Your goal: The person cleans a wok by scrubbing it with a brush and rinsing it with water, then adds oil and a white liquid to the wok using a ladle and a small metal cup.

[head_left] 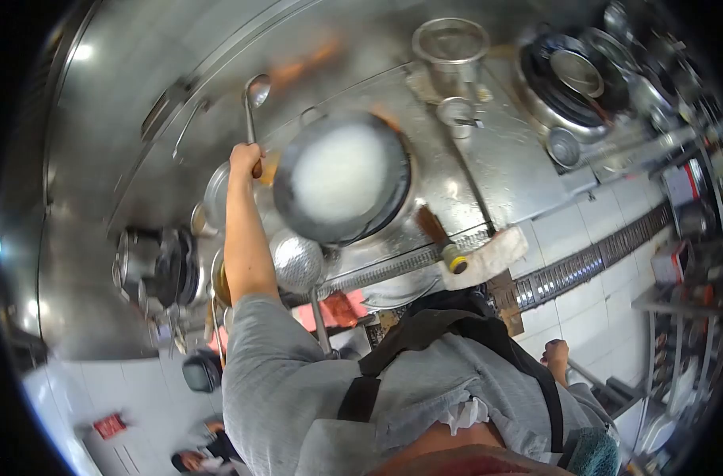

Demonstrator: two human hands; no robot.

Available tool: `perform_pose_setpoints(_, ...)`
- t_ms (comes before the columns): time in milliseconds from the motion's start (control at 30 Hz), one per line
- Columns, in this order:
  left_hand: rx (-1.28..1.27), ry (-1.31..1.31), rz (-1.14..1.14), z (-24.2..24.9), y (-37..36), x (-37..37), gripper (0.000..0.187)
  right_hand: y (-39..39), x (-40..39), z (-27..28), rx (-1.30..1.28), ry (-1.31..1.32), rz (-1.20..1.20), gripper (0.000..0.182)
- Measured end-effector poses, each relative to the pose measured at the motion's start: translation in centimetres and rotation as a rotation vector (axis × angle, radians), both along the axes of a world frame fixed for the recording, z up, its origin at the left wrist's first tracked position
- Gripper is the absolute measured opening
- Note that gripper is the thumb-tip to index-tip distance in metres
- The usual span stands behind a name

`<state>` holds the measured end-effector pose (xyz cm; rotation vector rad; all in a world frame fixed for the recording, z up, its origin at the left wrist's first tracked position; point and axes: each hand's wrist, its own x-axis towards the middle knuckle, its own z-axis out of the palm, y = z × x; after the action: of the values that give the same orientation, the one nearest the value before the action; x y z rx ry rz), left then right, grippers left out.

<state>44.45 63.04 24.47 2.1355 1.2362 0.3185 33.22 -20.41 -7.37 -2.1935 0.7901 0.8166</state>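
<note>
My left hand is closed round the handle of a ladle, near its wooden end. The ladle's metal bowl is raised beyond the back left of a large wok. White, blurred contents, liquid or foam, fill the wok's middle. Down by my right side, away from the stove, my right hand has its fingers curled in. What it holds, if anything, is hidden. A perforated skimmer lies in front of the wok, its handle pointing towards me.
A wooden-handled brush-like tool and white cloth lie at the stove's front edge. A strainer stands at the back. Pans are stacked right and left. A floor drain runs right. Another person is behind left.
</note>
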Motion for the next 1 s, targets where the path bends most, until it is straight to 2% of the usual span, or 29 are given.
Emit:
perform_pose_setpoints(67, 0.034, 0.020, 0.097, 0.7, 2.6, -7.4, 0.015, 1.7, 0.8, -0.2, 0.025, -0.029, 0.064, 0.022)
perform_pose_setpoints(133, 0.155, 0.227, 0.206, 1.9, 4.4, -12.5, 0.014, 3.7, 1.8, -0.3, 0.060, -0.068, 0.104, 0.021)
perform_pose_setpoints(167, 0.149, 0.226, 0.242, 1.4, 6.5, -14.6, 0.014, 5.0, 2.4, 0.0, 0.060, -0.071, 0.141, 0.021)
perform_pose_setpoints(267, 0.063, 0.457, 0.265, -3.1, 14.3, -19.3, 0.015, 8.4, 3.4, 2.1, 0.045, -0.120, 0.299, 0.019)
perform_pose_setpoints(400, -0.022, 0.425, 0.285, -7.9, 17.9, -21.4, 0.009, 11.4, 2.7, 5.0, -0.015, -0.130, 0.352, 0.020)
perform_pose_setpoints(467, -0.466, -0.293, 0.459, -10.3, 17.6, -21.8, 0.017, 11.8, 1.6, 6.4, -0.043, -0.118, 0.365, 0.020)
perform_pose_setpoints(500, -0.479, -0.293, 0.450, -11.9, 18.8, -21.5, 0.017, 12.0, 1.2, 6.8, -0.054, -0.108, 0.381, 0.020)
perform_pose_setpoints(567, -1.040, -1.156, 0.594, -16.8, 22.6, -21.7, 0.016, 11.4, 0.4, 6.9, -0.075, -0.108, 0.398, 0.019)
perform_pose_setpoints(600, -1.094, -1.356, 0.536, -15.5, 20.2, -21.5, 0.017, 11.0, 0.0, 6.8, -0.082, -0.107, 0.422, 0.018)
perform_pose_setpoints(633, -1.100, -1.351, 0.533, -15.4, 20.3, -21.4, 0.017, 10.7, -0.2, 6.7, -0.084, -0.106, 0.416, 0.018)
perform_pose_setpoints(700, -1.280, -1.621, 0.497, -14.5, 19.9, -21.2, 0.016, 9.9, -0.8, 6.5, -0.101, -0.090, 0.431, 0.018)
perform_pose_setpoints(733, -1.273, -1.636, 0.418, -13.9, 19.2, -20.9, 0.014, 9.3, -0.9, 6.0, -0.097, -0.087, 0.426, 0.018)
perform_pose_setpoints(833, -1.120, -1.665, 0.347, -11.3, 17.4, -19.5, 0.012, 8.4, -1.4, 5.0, -0.074, -0.088, 0.408, 0.017)
perform_pose_setpoints(933, -1.193, -1.583, 0.279, -8.5, 16.7, -17.9, 0.013, 8.4, -1.1, 4.6, -0.067, -0.069, 0.368, 0.017)
perform_pose_setpoints(1000, -1.141, -1.523, 0.258, -6.3, 16.2, -16.1, 0.014, 8.2, -0.8, 4.0, -0.057, -0.066, 0.341, 0.017)
